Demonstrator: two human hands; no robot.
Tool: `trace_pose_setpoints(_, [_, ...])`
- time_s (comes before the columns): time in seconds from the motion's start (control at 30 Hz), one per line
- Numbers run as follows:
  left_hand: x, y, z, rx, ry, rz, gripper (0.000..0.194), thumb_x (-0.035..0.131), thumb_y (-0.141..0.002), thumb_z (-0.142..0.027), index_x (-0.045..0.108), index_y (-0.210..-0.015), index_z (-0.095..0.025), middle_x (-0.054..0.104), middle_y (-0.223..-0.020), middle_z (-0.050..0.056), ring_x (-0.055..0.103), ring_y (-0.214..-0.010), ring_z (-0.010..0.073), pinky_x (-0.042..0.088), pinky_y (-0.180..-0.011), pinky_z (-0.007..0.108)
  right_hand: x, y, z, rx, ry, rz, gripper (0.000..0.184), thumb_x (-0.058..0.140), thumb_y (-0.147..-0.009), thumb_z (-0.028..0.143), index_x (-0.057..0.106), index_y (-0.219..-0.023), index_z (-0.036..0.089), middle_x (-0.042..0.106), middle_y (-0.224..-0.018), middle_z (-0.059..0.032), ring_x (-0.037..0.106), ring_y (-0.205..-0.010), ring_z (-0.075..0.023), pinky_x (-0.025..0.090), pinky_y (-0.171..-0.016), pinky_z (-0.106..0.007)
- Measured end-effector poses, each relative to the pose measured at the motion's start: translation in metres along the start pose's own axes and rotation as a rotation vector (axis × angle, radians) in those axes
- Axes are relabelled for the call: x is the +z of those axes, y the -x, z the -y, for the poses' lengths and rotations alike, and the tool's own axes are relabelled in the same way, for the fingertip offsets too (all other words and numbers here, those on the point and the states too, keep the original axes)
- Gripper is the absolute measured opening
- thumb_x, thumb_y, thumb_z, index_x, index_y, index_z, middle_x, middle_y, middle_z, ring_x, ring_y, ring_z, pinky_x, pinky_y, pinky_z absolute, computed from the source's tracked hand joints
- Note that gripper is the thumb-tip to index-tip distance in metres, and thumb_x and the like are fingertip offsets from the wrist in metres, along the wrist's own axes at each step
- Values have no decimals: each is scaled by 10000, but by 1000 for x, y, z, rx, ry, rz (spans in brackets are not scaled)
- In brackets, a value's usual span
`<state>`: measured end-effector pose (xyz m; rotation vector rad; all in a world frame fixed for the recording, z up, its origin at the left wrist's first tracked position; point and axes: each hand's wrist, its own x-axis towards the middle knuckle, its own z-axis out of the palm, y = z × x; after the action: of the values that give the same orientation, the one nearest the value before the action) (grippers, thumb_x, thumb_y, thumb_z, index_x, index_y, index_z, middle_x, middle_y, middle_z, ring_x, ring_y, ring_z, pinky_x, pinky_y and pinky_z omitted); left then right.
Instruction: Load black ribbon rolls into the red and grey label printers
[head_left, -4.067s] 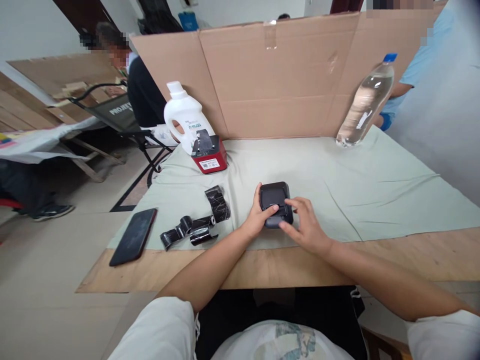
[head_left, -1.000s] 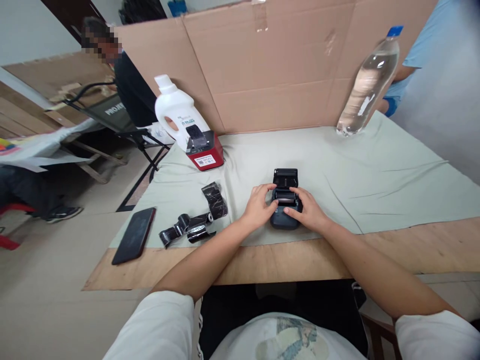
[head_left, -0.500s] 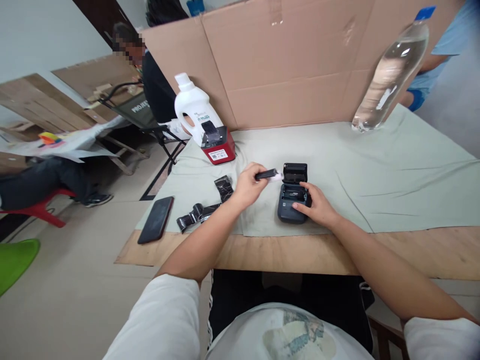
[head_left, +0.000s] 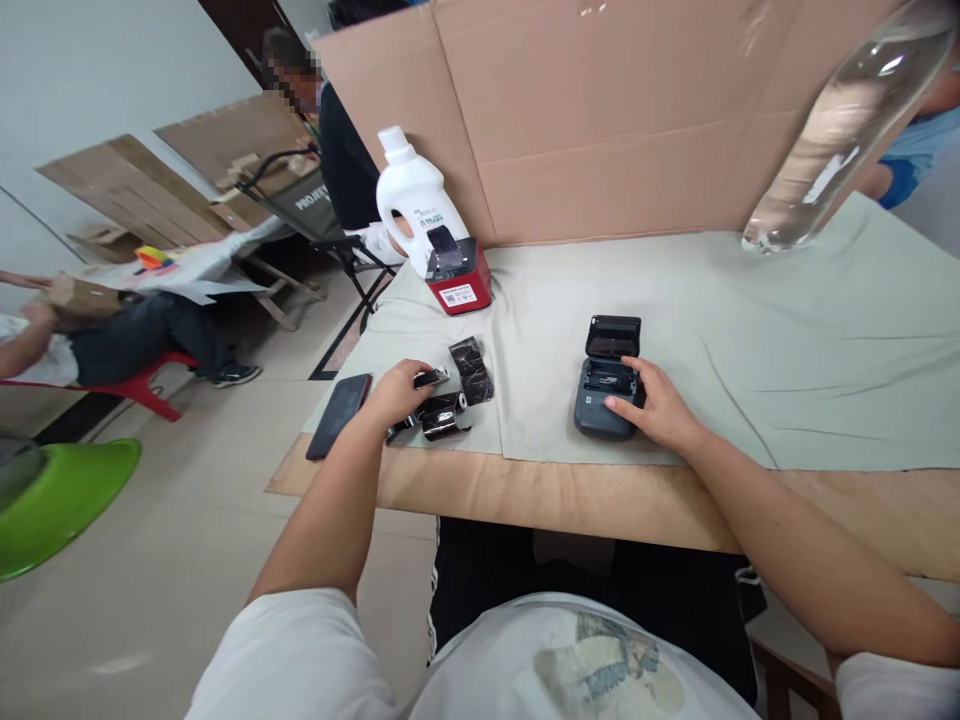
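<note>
My left hand (head_left: 397, 392) is closed on a small black roll (head_left: 430, 377) with a pale end. It hovers over or touches a loose tangle of glossy black film (head_left: 444, 418); I cannot tell which. A flat creased piece of the same film (head_left: 472, 370) lies just beyond. My right hand (head_left: 660, 408) grips the right side of a dark grey portable label printer (head_left: 600, 424), thumb on its top and fingers along the edge. The printer's lid (head_left: 613, 336) stands raised, and its inner bay shows. Left of my left hand lies a black phone (head_left: 337, 415).
A red box-shaped device (head_left: 466, 280) sits before a white jug (head_left: 420, 190) at the back left. A tall clear bottle (head_left: 832, 140) leans at the back right. The cardboard wall (head_left: 600, 130) borders the cloth-covered table (head_left: 675, 300). Other people sit beyond.
My left hand has swung left with the black roll, from beside the printer to the film. The film has shifted and bunched. My right hand stays on the printer; the view has turned slightly left.
</note>
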<state>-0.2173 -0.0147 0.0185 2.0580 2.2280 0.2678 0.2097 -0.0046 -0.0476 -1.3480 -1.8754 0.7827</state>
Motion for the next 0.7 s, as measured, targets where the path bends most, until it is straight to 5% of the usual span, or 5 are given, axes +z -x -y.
trace_pose_setpoints(0.13, [-4, 19, -17, 132, -93, -73, 404, 530, -739, -211, 634, -1129, -189, 632, -1215, 107, 523, -1168, 301, 406, -1004, 431, 0, 0, 2, -6, -8, -6, 742, 660, -756, 611, 457, -1372, 252, 478, -1410, -137, 422, -1335, -354, 333, -1112, -602])
trace_pose_setpoints(0.3, [0, 33, -47, 195, -261, 86, 456, 492, -724, -130, 669, -1140, -195, 663, -1191, 130, 534, -1135, 349, 422, -927, 485, 0, 0, 4, -4, 13, 5, 757, 652, -752, 613, 453, -1367, 220, 473, -1412, -163, 425, -1336, -354, 329, -1123, -589])
trace_pose_setpoints(0.53, [8, 37, -56, 193, -313, 180, 377, 525, -692, -143, 680, -1035, -172, 677, -1095, 160, 557, -1119, 376, 429, -937, 514, -2, 0, 8, -3, 38, 24, 758, 639, -764, 599, 437, -1375, 198, 469, -1421, -173, 425, -1343, -345, 334, -1131, -573])
trace_pose_setpoints(0.7, [-12, 45, -87, 335, -29, 426, 384, 534, -690, -182, 656, -1053, -172, 697, -1068, 94, 637, -1019, 291, 476, -907, 391, -2, 1, 9, -8, 42, 19, 726, 622, -780, 598, 435, -1374, 226, 467, -1425, -153, 417, -1357, -339, 338, -1132, -573])
